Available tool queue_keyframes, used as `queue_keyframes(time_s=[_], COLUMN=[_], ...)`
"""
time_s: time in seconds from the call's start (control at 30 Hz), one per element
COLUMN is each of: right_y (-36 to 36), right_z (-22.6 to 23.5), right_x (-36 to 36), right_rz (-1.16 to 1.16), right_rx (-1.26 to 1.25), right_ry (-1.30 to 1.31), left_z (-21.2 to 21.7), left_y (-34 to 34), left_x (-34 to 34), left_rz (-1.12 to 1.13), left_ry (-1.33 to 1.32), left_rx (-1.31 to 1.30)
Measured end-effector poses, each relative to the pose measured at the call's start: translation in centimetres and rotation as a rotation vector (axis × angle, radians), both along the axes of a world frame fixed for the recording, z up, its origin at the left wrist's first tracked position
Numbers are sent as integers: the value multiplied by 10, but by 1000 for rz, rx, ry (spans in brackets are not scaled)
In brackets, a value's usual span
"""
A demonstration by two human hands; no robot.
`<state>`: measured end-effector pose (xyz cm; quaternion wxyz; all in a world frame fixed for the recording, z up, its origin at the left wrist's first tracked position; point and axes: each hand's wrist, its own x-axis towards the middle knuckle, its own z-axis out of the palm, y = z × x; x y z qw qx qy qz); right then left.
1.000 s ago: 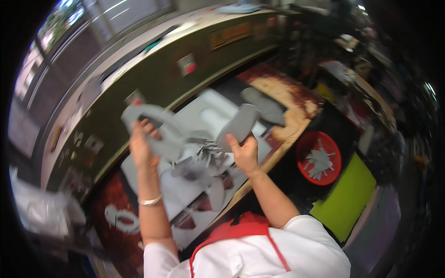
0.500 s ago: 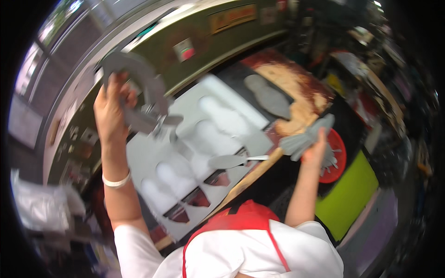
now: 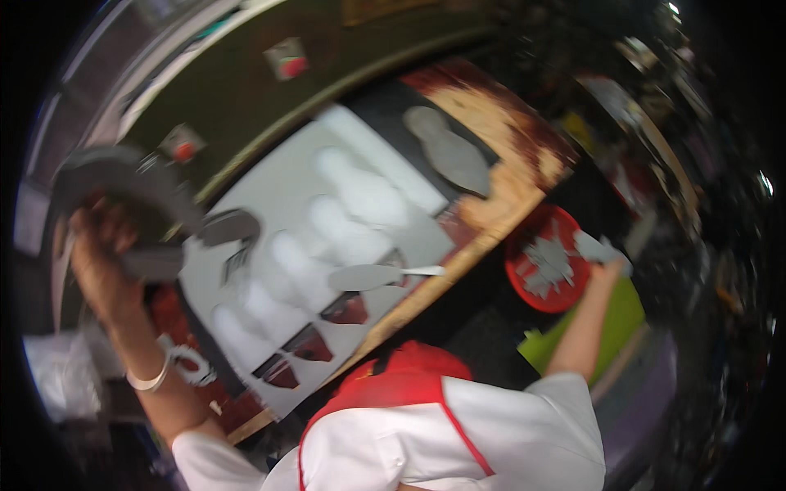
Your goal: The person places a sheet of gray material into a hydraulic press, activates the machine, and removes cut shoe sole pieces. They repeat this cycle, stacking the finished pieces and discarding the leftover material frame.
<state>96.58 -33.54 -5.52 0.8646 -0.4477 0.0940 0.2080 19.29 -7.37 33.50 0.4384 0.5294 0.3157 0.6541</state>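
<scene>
My left hand (image 3: 106, 266) is raised at the far left, its fingers closed round a large grey curved piece (image 3: 127, 168) like a cut-out frame, smeared by motion. My right hand (image 3: 604, 277) grips a bundle of flat grey pieces (image 3: 591, 245) beside the red basin (image 3: 524, 290). Grey scraps (image 3: 544, 266) lie in that basin. Between my arms lies a pale sheet (image 3: 282, 184) bearing several white sole-like shapes (image 3: 360, 192). Across it rests a grey sole-like piece (image 3: 360, 277) with a narrow white end. Farther back is another grey sole-shaped piece (image 3: 450, 155).
The workbench has a wooden front edge (image 3: 393, 319) and a worn tan-and-red board (image 3: 512, 123) at the far right. A lime-green panel (image 3: 614, 327) is below my right hand. A white ring (image 3: 192, 367) lies near my left wrist, and a plastic bag (image 3: 65, 376) is farther left.
My left hand has moved left and down with the curved piece. The right hand has moved right with the grey pieces, past the red basin. The whole view has shifted.
</scene>
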Motion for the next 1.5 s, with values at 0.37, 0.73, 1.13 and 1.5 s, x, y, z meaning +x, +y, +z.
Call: queue_keyframes(time_s=[0.37,0.73,1.13,1.5], right_y=[152,151,152,116], right_z=[65,84,177,231], right_x=[-267,-409,-305,-749], right_rz=[276,1172,404,1835], right_rx=[-454,-304,-895,547], right_ry=[-1028,-1688,-1549,-1414], left_z=[-18,-19,-17,-60], left_y=[-61,-109,-166,-224], left_x=[0,-1,-76,-190], left_rz=[-47,126,196,354], left_ry=[61,257,358,96], left_rx=[-26,13,210,232])
